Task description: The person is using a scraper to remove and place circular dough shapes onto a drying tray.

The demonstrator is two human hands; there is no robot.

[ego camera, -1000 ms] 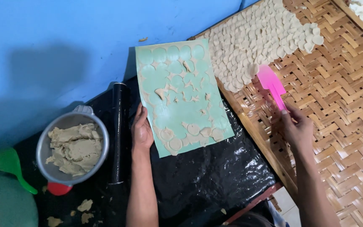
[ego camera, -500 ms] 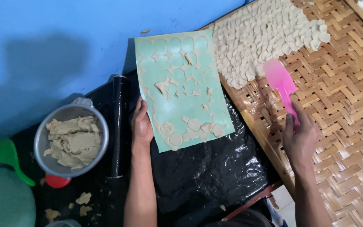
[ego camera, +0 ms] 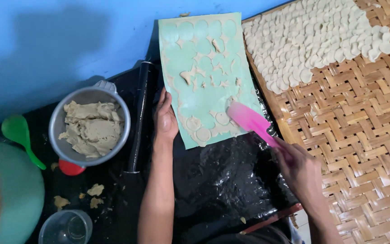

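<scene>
Black plastic-covered work surface (ego camera: 222, 180) beside a woven bamboo tray (ego camera: 366, 149).

On the crinkled black sheet lie a pale green rectangular mat (ego camera: 204, 77) with cut dough scraps, a black cylindrical rolling pin (ego camera: 140, 117), a grey metal bowl of beige dough (ego camera: 90, 126), a green plastic spoon (ego camera: 20, 135), a clear plastic cup (ego camera: 66, 227) and loose dough crumbs (ego camera: 95, 190). The tray bears many small pale dough rounds (ego camera: 312, 40), overlapping in rows.
</scene>
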